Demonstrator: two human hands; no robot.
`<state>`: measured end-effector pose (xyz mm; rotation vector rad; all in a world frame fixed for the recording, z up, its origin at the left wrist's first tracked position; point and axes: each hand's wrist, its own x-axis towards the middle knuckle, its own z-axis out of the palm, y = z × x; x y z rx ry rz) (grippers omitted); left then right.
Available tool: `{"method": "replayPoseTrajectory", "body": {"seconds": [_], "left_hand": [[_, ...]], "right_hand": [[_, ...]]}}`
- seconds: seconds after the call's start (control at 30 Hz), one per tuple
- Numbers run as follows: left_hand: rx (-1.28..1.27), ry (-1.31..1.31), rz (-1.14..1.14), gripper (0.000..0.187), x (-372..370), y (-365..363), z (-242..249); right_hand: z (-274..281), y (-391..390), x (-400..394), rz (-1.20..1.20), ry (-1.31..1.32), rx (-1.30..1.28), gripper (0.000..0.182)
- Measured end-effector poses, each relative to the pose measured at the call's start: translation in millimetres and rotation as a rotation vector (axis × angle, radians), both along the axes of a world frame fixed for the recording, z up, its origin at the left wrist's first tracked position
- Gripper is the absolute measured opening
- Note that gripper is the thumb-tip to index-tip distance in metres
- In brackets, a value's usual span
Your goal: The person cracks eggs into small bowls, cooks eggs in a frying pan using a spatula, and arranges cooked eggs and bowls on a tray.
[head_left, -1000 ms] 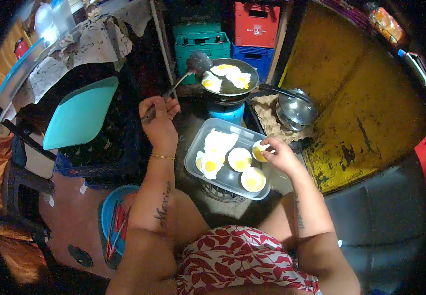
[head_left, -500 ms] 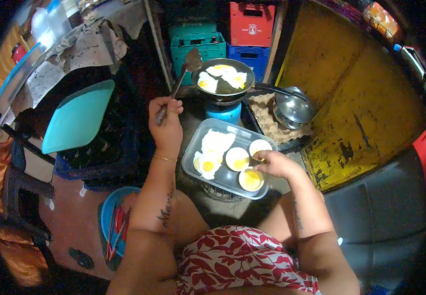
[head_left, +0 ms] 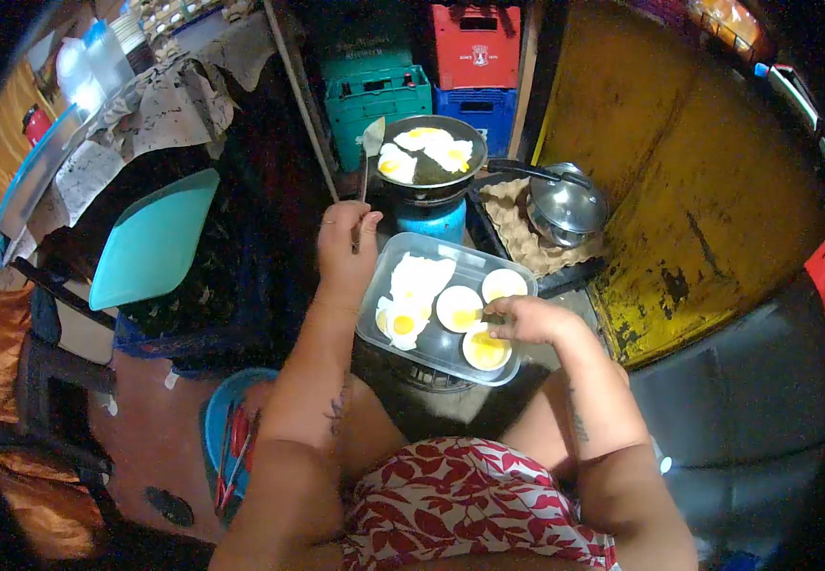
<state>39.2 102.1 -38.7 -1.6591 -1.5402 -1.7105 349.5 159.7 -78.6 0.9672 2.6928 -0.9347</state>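
My left hand is closed around the handle of a metal spatula. The spatula's blade is raised at the left rim of a frying pan, where several eggs lie in oil. My right hand has its fingers bent and apart over the far rim of a small bowl of raw egg. Beside that bowl are two more, a left bowl and a far bowl. They share a clear plastic tray with fried eggs on its left side.
The pan stands on a blue burner. Right of it, a lidded pot rests on an egg carton. Green crates and a red crate stand behind. A blue basin with tongs is at lower left.
My left hand has moved right and slightly down, turning the spatula upright beside the pan's rim. The fingers of my right hand have shifted slightly left and down over the nearest bowl.
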Motion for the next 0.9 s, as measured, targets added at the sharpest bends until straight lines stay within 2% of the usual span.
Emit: {"method": "replayPoseTrajectory", "body": {"seconds": [0.3, 0.37, 0.47, 0.67, 0.77, 0.9], "left_hand": [[-0.049, 0.05, 0.053, 0.011, 23, 9, 0], [-0.147, -0.096, 0.044, 0.014, 25, 6, 3], [-0.028, -0.091, 0.057, 0.015, 28, 6, 7], [-0.074, -0.219, 0.021, 0.015, 35, -8, 20], [-0.001, -0.077, 0.043, 0.014, 35, -16, 31], [0.009, -0.014, 0.063, 0.013, 25, -19, 36]], "right_hand": [[-3, 0, 14, 0.006, 0.019, -0.008, 0.052], [2, -2, 16, -0.013, -0.017, -0.007, 0.053], [10, -4, 16, -0.024, -0.07, -0.027, 0.054], [11, -3, 14, -0.019, -0.066, -0.036, 0.055], [9, -3, 11, -0.011, -0.053, -0.033, 0.055], [-1, 0, 8, 0.029, -0.02, -0.013, 0.055]]}}
